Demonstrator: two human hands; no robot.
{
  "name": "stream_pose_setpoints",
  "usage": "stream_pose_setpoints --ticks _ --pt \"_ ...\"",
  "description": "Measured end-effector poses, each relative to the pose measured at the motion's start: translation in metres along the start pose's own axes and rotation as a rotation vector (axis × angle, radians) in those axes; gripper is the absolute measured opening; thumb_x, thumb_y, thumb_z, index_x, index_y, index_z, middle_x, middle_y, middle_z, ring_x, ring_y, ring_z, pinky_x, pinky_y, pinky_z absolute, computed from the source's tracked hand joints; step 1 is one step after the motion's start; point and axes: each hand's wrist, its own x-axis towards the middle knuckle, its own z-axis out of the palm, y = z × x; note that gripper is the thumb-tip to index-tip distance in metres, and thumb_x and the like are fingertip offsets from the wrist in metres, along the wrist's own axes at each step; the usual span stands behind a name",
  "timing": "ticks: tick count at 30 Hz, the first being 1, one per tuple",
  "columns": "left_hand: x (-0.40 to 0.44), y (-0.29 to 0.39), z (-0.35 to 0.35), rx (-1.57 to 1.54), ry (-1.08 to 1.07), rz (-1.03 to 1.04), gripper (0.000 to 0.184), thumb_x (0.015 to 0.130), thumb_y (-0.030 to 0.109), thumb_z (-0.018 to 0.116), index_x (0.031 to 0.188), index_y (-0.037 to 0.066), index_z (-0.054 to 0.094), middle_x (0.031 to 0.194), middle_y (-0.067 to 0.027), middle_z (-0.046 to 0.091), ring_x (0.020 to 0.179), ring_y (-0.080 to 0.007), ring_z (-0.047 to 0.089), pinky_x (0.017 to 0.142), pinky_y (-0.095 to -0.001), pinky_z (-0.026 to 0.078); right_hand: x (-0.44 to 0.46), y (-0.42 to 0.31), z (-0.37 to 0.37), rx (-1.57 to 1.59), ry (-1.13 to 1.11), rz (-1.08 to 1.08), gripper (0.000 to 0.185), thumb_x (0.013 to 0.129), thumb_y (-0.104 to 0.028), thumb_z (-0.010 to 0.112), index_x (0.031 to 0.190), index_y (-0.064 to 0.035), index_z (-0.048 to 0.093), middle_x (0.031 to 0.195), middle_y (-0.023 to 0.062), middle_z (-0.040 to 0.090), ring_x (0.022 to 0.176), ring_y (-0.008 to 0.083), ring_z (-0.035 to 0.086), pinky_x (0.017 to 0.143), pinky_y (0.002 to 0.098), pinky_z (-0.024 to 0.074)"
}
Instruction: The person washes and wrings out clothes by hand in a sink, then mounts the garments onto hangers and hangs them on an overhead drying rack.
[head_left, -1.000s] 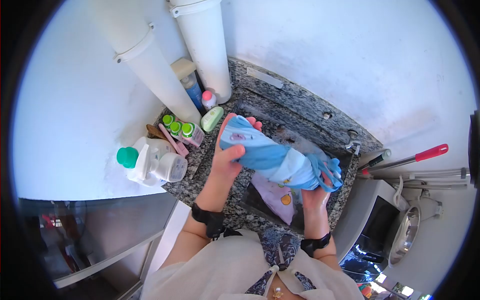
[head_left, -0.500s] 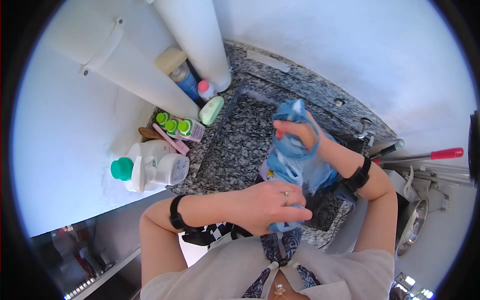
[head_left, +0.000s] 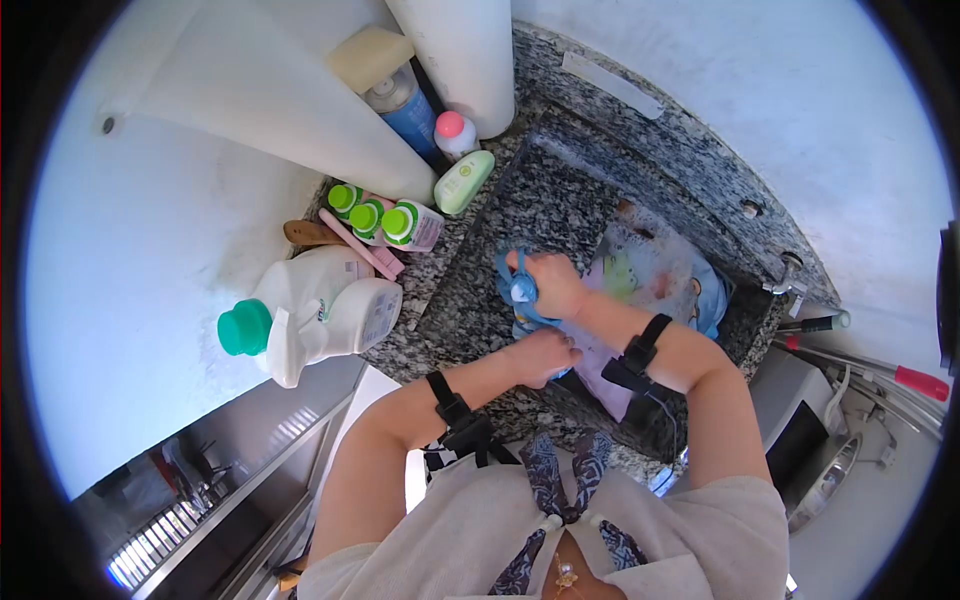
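Note:
Blue cloth [head_left: 521,291] is bunched in both fists over the granite washboard [head_left: 545,195] of the sink. My right hand [head_left: 552,283] grips its upper part, with a knot of fabric poking out past the fingers. Closer to my body, my left hand [head_left: 543,357] is closed on the lower part and hides most of it. Right of the hands, a wet lilac cloth [head_left: 605,375] with printed figures lies in the sink, and suds cover its upper part. More light blue fabric [head_left: 709,300] shows at its right edge.
A metal tap [head_left: 788,275] is on the sink's right side. Left on the counter stand white detergent bottles [head_left: 320,300], small green-capped bottles [head_left: 412,226], a pink brush [head_left: 358,245], a green soap package [head_left: 465,182] and a spray can [head_left: 405,110]. Red-handled poles [head_left: 920,383] lean at right.
The blue cloth, earlier stretched between my hands, is now bunched low over the washboard. My right hand has moved left and down, and my left hand slightly up. The lilac cloth is more exposed.

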Motion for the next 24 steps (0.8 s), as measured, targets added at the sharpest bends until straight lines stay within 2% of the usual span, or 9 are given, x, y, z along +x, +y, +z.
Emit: stream_pose_setpoints --ticks 6,9,11,12,14,18,20,23,24 --pt "0.021 -0.002 0.019 -0.067 -0.125 -0.05 0.037 0.052 0.003 0.066 0.087 -0.001 0.054 0.084 -0.0157 0.059 0.085 -0.0331 0.059 0.073 -0.0404 0.048 -0.001 -0.006 0.001 -0.145 -0.041 -0.021 0.037 0.063 -0.01 0.062 0.097 -0.0125 0.049 0.067 0.0131 0.058 0.066 0.0339 0.061 0.059 0.044 0.0464" --pt "0.035 -0.004 0.029 0.049 -0.068 0.047 0.036 0.053 0.008 0.068 0.088 0.0 0.061 0.083 -0.014 0.063 0.084 -0.0277 0.061 0.073 -0.0363 0.049 -0.006 -0.004 0.0 -0.154 -0.013 -0.014 0.039 0.062 -0.01 0.062 0.098 -0.0113 0.049 0.067 0.0128 0.059 0.065 0.034 0.06 0.059 0.0433 0.0469" --pt "0.042 -0.007 0.022 -0.065 -0.307 0.008 0.028 0.053 0.006 0.067 0.08 0.0 0.063 0.084 -0.0142 0.064 0.087 -0.0297 0.061 0.077 -0.0372 0.049 -0.008 -0.001 0.001 -0.161 0.019 -0.02 0.039 0.062 -0.01 0.062 0.099 -0.0107 0.049 0.067 0.0128 0.059 0.065 0.0342 0.06 0.06 0.043 0.0471" --pt "0.042 -0.008 0.023 -0.074 -0.316 0.006 0.028 0.053 0.006 0.067 0.08 0.0 0.063 0.084 -0.0142 0.064 0.087 -0.0297 0.061 0.077 -0.0372 0.049 -0.008 -0.002 0.003 -0.168 0.005 -0.001 0.039 0.062 -0.011 0.062 0.099 -0.0111 0.049 0.067 0.013 0.059 0.065 0.0346 0.06 0.06 0.0433 0.0471" --pt "0.041 -0.01 0.024 -0.153 -0.24 -0.006 0.026 0.053 0.006 0.065 0.077 0.0 0.064 0.086 -0.0145 0.064 0.089 -0.0322 0.06 0.081 -0.0389 0.047 -0.004 0.001 0.009 -0.167 -0.004 0.025 0.039 0.063 -0.011 0.062 0.099 -0.0116 0.049 0.068 0.0132 0.059 0.065 0.035 0.06 0.06 0.0436 0.0471" --pt "0.047 -0.018 0.013 -0.286 -0.173 -0.017 0.026 0.052 0.007 0.065 0.077 0.002 0.063 0.088 -0.014 0.063 0.091 -0.0306 0.06 0.081 -0.0398 0.047 0.002 0.009 0.001 -0.147 -0.009 0.101 0.039 0.064 -0.01 0.061 0.102 -0.0125 0.051 0.071 0.0147 0.061 0.067 0.0363 0.061 0.06 0.045 0.0475" --pt "0.037 -0.015 0.027 -0.097 -0.076 0.09 0.044 0.052 0.002 0.063 0.095 0.007 0.059 0.088 -0.0101 0.059 0.084 -0.0308 0.057 0.07 -0.041 0.045 -0.009 0.01 -0.001 -0.112 -0.005 0.107 0.039 0.065 -0.01 0.06 0.103 -0.0131 0.053 0.073 0.0162 0.062 0.068 0.0373 0.061 0.06 0.0452 0.048" --pt "0.006 0.001 -0.012 -0.099 -0.037 0.139 0.048 0.052 0.005 0.067 0.099 0.008 0.057 0.099 -0.0108 0.058 0.094 -0.0297 0.056 0.076 -0.0394 0.045 -0.01 0.044 -0.007 0.001 0.18 0.188 0.031 0.066 -0.009 0.06 0.097 -0.0089 0.059 0.077 0.0145 0.065 0.067 0.031 0.064 0.061 0.0405 0.0496" --pt "-0.003 0.015 -0.026 -0.07 -0.044 0.154 0.048 0.052 0.005 0.067 0.099 0.008 0.057 0.099 -0.0108 0.058 0.094 -0.0297 0.056 0.076 -0.0394 0.045 -0.017 0.062 -0.006 0.292 0.137 0.319 0.024 0.067 -0.008 0.06 0.091 -0.0061 0.06 0.079 0.0133 0.066 0.067 0.0269 0.064 0.061 0.038 0.0498"
